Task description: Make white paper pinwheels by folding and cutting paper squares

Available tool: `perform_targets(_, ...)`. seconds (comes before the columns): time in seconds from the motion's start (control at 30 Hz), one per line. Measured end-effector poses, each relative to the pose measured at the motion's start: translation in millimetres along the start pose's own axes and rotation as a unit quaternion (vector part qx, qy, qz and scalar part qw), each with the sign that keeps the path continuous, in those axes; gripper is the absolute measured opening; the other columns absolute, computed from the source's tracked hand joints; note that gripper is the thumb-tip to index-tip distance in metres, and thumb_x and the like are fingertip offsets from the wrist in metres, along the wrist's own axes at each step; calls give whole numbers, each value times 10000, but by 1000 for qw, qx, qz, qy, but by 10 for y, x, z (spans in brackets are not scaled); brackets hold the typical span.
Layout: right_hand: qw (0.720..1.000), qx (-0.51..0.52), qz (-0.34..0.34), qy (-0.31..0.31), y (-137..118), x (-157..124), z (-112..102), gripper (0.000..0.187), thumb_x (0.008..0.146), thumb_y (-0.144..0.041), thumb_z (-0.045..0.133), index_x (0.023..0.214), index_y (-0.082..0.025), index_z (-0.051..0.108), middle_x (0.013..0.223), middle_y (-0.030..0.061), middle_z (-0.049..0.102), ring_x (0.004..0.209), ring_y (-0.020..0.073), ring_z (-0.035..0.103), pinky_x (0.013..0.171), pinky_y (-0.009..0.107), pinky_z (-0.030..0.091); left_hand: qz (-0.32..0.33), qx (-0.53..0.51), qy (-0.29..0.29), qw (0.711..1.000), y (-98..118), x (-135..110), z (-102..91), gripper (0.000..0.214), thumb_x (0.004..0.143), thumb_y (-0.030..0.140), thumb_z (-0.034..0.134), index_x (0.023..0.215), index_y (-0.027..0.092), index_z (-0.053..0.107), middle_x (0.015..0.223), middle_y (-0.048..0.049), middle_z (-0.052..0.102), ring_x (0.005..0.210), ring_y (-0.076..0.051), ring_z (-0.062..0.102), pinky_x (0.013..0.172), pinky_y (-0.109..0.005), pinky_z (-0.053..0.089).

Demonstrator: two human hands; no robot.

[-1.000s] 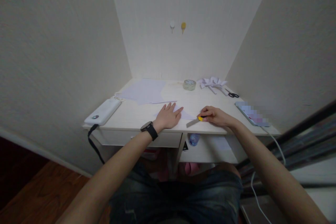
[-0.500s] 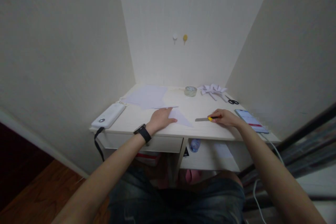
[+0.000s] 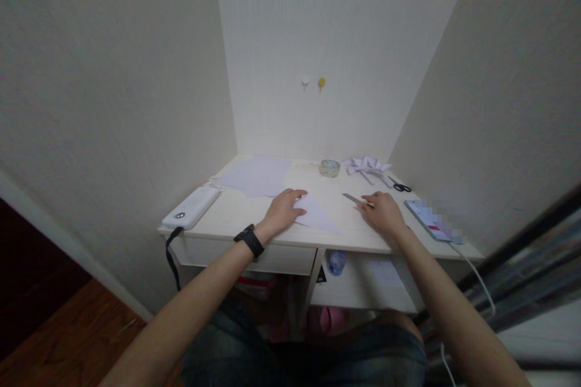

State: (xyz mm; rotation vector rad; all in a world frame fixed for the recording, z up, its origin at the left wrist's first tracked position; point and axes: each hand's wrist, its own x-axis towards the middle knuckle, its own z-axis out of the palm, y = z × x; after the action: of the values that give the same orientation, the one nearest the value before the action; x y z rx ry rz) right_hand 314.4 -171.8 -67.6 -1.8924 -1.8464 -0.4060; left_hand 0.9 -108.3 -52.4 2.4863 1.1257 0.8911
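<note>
Thin, matte white paper piece (image 3: 318,214), pointed corner toward right, flat on pale wood-grain table (image 3: 272,221) near front edge. Left hand (image 3: 282,210) on it, grip moderately wide, thumb and finger apart. Right hand (image 3: 385,211) beyond its right side, grip closed around knife (image 3: 351,197), slim grey metal blade pointing left. Behind: smooth flat sheets (image 3: 258,174), round glossy tape roll (image 3: 329,168), crumpled, folded paper strips (image 3: 367,165), black-handled scissors (image 3: 402,187).

No text, number or label is legible.
</note>
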Motion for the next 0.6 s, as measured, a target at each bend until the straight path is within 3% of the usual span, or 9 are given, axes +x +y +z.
perform_targets(0.17, 971, 239, -15, 10, -613, 59, 18, 312, 908, -390, 528, 1031, -212, 753, 1046, 93, 754, 935, 233, 691, 844, 363, 522, -36, -122, 16, 992, 106, 41, -5, 478, 734, 132, 741, 1194, 214, 643, 1095, -34, 710, 920, -173, 651, 875, -298, 504)
perform_targets(0.3, 969, 239, -41, 54, -964, 81, 1, 286, 897, -314, 529, 1048, -201, 743, 1032, 101, 752, 895, 227, 691, 848, 375, 522, -42, -129, 27, 990, 178, 30, -4, 445, 709, 138, 762, 1140, 212, 679, 1000, -27, 724, 874, -166, 655, 840, -285, 505)
perform_targets(0.43, 963, 241, -23, 114, -1071, 51, -14, 304, 932, -339, 486, 1000, -199, 747, 1017, 105, 754, 929, 243, 679, 833, 378, 515, -79, -114, 30, 990, 186, 21, 5, 393, 700, 183, 786, 1085, 195, 710, 910, -35, 720, 848, -176, 656, 791, -278, 508)
perform_targets(0.6, 969, 226, -33, 91, -1092, 32, -11, 246, 883, -300, 540, 969, -205, 751, 968, 91, 757, 838, 226, 669, 800, 367, 505, -88, -120, 24, 989, 171, 28, 15, 374, 701, 181, 788, 1067, 187, 717, 893, -34, 719, 836, -174, 655, 775, -271, 505)
